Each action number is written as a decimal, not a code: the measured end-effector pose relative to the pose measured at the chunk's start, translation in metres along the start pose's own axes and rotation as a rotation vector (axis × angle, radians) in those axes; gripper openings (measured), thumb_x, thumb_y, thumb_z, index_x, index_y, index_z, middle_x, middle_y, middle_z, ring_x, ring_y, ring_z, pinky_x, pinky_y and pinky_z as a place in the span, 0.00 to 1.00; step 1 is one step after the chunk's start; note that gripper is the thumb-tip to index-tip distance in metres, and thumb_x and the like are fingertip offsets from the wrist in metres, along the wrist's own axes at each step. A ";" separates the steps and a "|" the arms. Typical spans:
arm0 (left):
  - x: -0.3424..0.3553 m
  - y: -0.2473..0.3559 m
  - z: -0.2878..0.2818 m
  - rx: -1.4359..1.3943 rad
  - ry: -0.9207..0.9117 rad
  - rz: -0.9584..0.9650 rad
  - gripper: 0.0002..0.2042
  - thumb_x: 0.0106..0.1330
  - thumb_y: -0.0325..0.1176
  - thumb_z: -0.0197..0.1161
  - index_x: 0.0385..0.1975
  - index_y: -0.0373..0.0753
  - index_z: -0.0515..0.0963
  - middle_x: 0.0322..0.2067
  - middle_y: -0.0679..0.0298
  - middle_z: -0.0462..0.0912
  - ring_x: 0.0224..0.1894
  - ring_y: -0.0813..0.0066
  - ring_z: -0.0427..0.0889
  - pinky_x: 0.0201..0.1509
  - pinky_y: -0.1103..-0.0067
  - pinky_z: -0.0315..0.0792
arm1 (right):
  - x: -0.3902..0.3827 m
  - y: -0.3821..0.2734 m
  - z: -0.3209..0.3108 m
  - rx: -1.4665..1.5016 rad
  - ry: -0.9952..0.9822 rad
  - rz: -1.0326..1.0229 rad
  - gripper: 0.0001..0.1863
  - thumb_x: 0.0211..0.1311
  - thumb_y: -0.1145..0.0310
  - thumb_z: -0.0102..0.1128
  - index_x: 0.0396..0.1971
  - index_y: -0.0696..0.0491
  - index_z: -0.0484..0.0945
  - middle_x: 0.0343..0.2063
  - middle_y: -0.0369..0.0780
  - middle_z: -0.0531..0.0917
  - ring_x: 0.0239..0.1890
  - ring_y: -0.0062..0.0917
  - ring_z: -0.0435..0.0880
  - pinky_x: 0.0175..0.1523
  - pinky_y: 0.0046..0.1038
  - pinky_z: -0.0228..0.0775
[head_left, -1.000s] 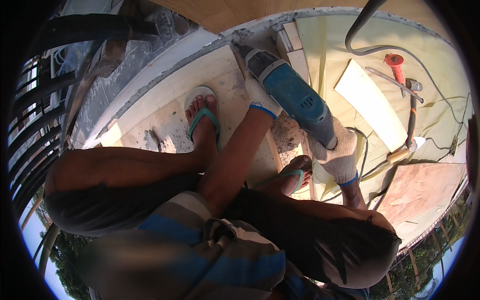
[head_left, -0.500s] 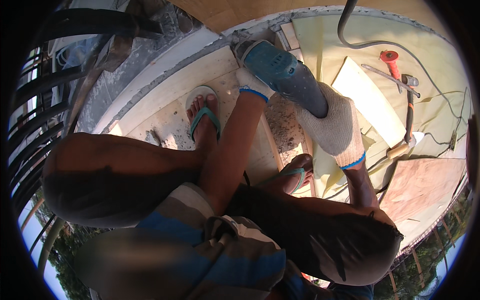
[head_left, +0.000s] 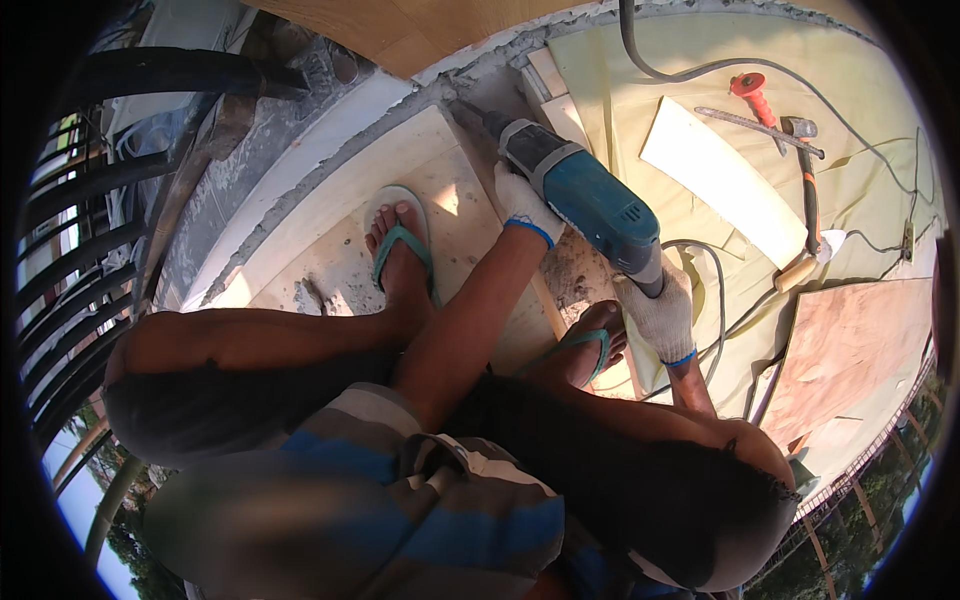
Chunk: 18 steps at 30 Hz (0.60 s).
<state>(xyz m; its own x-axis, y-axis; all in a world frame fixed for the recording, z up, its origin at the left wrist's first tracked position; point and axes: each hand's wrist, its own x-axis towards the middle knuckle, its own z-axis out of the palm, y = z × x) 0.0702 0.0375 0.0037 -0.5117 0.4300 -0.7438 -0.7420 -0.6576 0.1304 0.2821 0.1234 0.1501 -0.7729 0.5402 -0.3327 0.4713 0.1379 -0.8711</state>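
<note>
A blue and grey power drill (head_left: 585, 195) angles toward a rough concrete edge, its bit (head_left: 472, 112) reaching into the grey corner at the board's end. My left hand (head_left: 525, 200), in a white knit glove with blue cuff, is closed around the drill's front underside; its fingers are partly hidden by the tool. My right hand (head_left: 655, 310), gloved alike, grips the rear handle. Beneath them are a pale curved board (head_left: 395, 160) and gritty rubble (head_left: 578, 285). My sandalled feet (head_left: 400, 235) stand either side of my left forearm.
On yellow sheeting (head_left: 590, 65) at right lie a white board (head_left: 722, 175), red-handled tool (head_left: 755, 100), metal rod (head_left: 765, 130), hammer (head_left: 810, 180), trowel (head_left: 800, 265) and plywood piece (head_left: 835, 350). A cable (head_left: 680, 75) snakes across. Black railings (head_left: 80, 260) line the left.
Half a second ago the drill and my right hand were tipped higher; now the drill shows its side again and my right hand sits lower. The view has also shifted slightly.
</note>
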 end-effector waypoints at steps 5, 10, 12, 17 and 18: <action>0.000 0.015 0.000 0.011 0.010 -0.014 0.24 0.85 0.57 0.45 0.56 0.49 0.84 0.55 0.62 0.91 0.58 0.57 0.89 0.65 0.59 0.84 | 0.009 0.014 0.007 -0.072 -0.033 0.044 0.16 0.68 0.69 0.76 0.51 0.59 0.88 0.33 0.42 0.93 0.37 0.24 0.93 0.46 0.30 0.84; 0.023 0.038 -0.011 -0.051 -0.081 -0.014 0.24 0.86 0.55 0.46 0.55 0.46 0.85 0.55 0.58 0.90 0.58 0.55 0.89 0.65 0.59 0.85 | 0.045 -0.017 0.024 -0.168 -0.006 -0.146 0.21 0.66 0.66 0.76 0.56 0.59 0.87 0.37 0.47 0.93 0.41 0.34 0.95 0.49 0.34 0.86; 0.043 0.050 -0.022 -0.068 -0.304 -0.060 0.22 0.86 0.53 0.48 0.54 0.43 0.84 0.55 0.58 0.89 0.58 0.56 0.88 0.65 0.61 0.83 | 0.057 -0.040 0.022 -0.219 -0.093 -0.120 0.25 0.64 0.65 0.75 0.60 0.57 0.86 0.41 0.52 0.92 0.45 0.48 0.95 0.51 0.40 0.87; 0.083 0.071 -0.043 0.279 -0.585 0.179 0.18 0.85 0.49 0.52 0.55 0.43 0.83 0.57 0.60 0.86 0.61 0.60 0.85 0.66 0.63 0.81 | 0.087 -0.108 0.026 -0.212 -0.177 -0.121 0.28 0.66 0.55 0.75 0.61 0.55 0.87 0.35 0.52 0.93 0.40 0.50 0.95 0.46 0.41 0.88; 0.088 0.075 -0.041 0.167 -0.525 0.076 0.19 0.85 0.49 0.51 0.56 0.43 0.83 0.58 0.60 0.86 0.62 0.60 0.85 0.67 0.62 0.80 | 0.096 -0.117 0.023 -0.230 -0.199 -0.116 0.27 0.66 0.55 0.74 0.60 0.55 0.87 0.35 0.52 0.92 0.40 0.50 0.95 0.46 0.41 0.87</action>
<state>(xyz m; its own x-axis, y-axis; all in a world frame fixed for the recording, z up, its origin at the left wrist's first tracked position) -0.0132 0.0005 -0.0788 -0.6818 0.6637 -0.3075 -0.7314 -0.6102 0.3045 0.1427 0.1399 0.2121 -0.8844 0.3404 -0.3193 0.4409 0.3853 -0.8106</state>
